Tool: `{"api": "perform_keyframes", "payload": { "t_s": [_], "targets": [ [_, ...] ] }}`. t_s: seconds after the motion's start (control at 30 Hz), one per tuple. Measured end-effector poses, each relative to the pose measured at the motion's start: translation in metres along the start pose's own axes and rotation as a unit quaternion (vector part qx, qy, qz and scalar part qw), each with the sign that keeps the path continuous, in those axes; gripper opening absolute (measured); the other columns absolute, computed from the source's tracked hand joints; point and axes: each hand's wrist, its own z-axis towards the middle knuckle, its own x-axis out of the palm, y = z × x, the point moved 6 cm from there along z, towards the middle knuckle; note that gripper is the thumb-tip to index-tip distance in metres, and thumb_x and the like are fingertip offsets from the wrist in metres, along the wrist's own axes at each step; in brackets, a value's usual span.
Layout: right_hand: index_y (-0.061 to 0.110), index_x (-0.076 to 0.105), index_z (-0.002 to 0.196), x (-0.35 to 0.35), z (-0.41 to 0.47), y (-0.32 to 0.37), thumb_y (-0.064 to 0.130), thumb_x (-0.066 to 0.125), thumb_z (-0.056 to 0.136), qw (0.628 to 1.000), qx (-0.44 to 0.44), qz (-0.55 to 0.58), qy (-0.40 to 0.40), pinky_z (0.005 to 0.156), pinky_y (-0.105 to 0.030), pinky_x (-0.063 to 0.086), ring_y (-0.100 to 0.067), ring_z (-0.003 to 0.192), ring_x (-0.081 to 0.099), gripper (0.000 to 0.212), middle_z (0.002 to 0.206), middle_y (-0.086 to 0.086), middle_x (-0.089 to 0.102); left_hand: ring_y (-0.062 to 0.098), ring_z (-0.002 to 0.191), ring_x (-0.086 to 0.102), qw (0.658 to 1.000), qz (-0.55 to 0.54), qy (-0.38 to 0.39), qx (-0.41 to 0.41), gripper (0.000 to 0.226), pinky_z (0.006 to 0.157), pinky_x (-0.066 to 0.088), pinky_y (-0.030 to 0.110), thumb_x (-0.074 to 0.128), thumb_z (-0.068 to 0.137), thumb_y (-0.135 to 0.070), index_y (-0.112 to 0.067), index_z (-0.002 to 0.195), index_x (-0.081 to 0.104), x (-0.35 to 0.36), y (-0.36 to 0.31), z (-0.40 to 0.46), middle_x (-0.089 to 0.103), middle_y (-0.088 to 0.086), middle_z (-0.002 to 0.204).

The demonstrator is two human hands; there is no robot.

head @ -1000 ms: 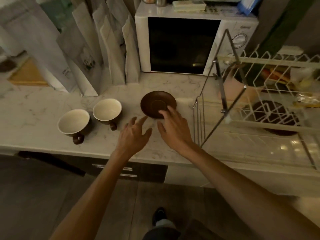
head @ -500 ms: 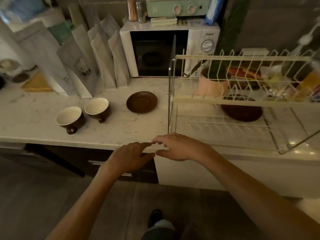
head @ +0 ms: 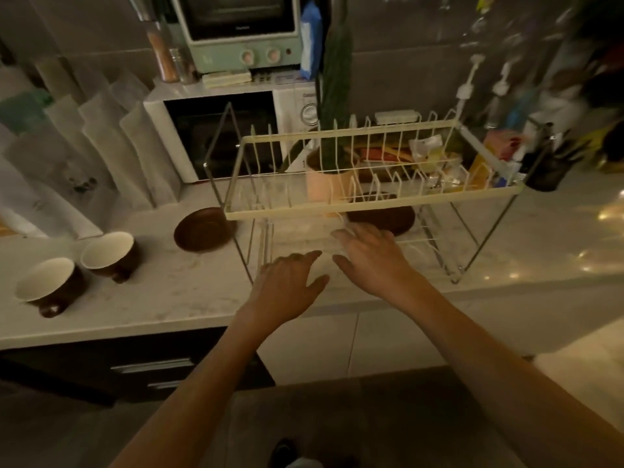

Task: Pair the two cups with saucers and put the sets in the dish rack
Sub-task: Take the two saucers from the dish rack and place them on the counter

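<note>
Two brown cups with cream insides stand at the left of the counter, one cup (head: 47, 285) nearest the edge and the other cup (head: 109, 255) just behind it. A brown saucer (head: 202, 229) lies on the counter left of the cream wire dish rack (head: 337, 211). A second brown saucer (head: 381, 217) lies under the rack's upper tier. My right hand (head: 371, 255) reaches into the rack's lower level, fingers spread, just short of that saucer. My left hand (head: 287, 285) hovers open at the rack's front left corner. Neither hand holds anything.
A white microwave (head: 219, 130) with a green toaster oven on top stands behind the rack. Paper bags (head: 101, 146) lean along the back left. A potted plant (head: 331, 177) and packets sit behind the rack. The counter edge (head: 169, 325) runs below my hands.
The view has swung right and up. Both hands have moved forward from the counter edge to the rack, the right one reaching inside the lower level. Cups and saucers have not moved.
</note>
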Motion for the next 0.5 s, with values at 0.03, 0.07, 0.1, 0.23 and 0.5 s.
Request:
{"api": "perform_keyframes", "payload": {
  "t_s": [0.03, 0.07, 0.1, 0.23, 0.5],
  "targets": [
    [0.023, 0.04, 0.141, -0.001, 0.0, -0.007, 0.039, 0.048, 0.094, 0.999, 0.012, -0.009, -0.029, 0.106, -0.048, 0.033, -0.031, 0.137, 0.034, 0.05, 0.15, -0.009, 0.038, 0.026, 0.13, 0.048, 1.0, -0.001, -0.031, 0.001, 0.06, 0.106, 0.039, 0.044, 0.04, 0.093, -0.054, -0.028, 0.146, 0.033, 0.003, -0.003, 0.011, 0.05, 0.006, 0.144],
    [0.023, 0.039, 0.142, 0.0, 0.001, -0.014, 0.039, 0.05, 0.093, 0.998, 0.021, -0.014, -0.052, 0.108, -0.05, 0.032, -0.032, 0.139, 0.032, 0.052, 0.151, -0.01, 0.036, 0.027, 0.132, 0.045, 0.998, 0.0, -0.057, -0.003, 0.061, 0.108, 0.038, 0.046, 0.041, 0.093, -0.054, -0.027, 0.147, 0.032, 0.007, -0.005, 0.021, 0.048, 0.007, 0.146],
    [0.023, 0.039, 0.142, 0.0, 0.001, -0.021, 0.039, 0.052, 0.092, 0.997, 0.031, -0.018, -0.071, 0.109, -0.052, 0.031, -0.033, 0.14, 0.031, 0.054, 0.151, -0.01, 0.035, 0.029, 0.136, 0.041, 0.997, -0.002, -0.077, -0.011, 0.061, 0.109, 0.035, 0.048, 0.042, 0.093, -0.053, -0.026, 0.147, 0.031, 0.011, -0.006, 0.03, 0.044, 0.009, 0.148],
    [0.022, 0.04, 0.143, 0.003, 0.005, -0.046, 0.038, 0.059, 0.087, 0.991, 0.076, -0.014, -0.106, 0.109, -0.059, 0.03, -0.038, 0.139, 0.032, 0.062, 0.148, -0.013, 0.039, 0.032, 0.141, 0.031, 0.991, -0.042, -0.118, -0.045, 0.061, 0.113, 0.03, 0.052, 0.043, 0.094, -0.049, -0.022, 0.147, 0.031, 0.024, -0.014, 0.064, 0.037, 0.012, 0.152],
    [0.007, 0.048, 0.133, 0.012, 0.027, -0.101, 0.034, 0.057, 0.092, 0.96, 0.204, 0.136, -0.134, 0.103, -0.051, 0.042, -0.041, 0.126, 0.049, 0.05, 0.135, -0.021, 0.054, 0.033, 0.111, 0.061, 0.953, -0.201, -0.225, -0.025, 0.048, 0.087, 0.053, 0.042, 0.059, 0.09, -0.032, -0.015, 0.134, 0.052, 0.021, -0.036, 0.111, 0.062, 0.014, 0.126]
  ]
}}
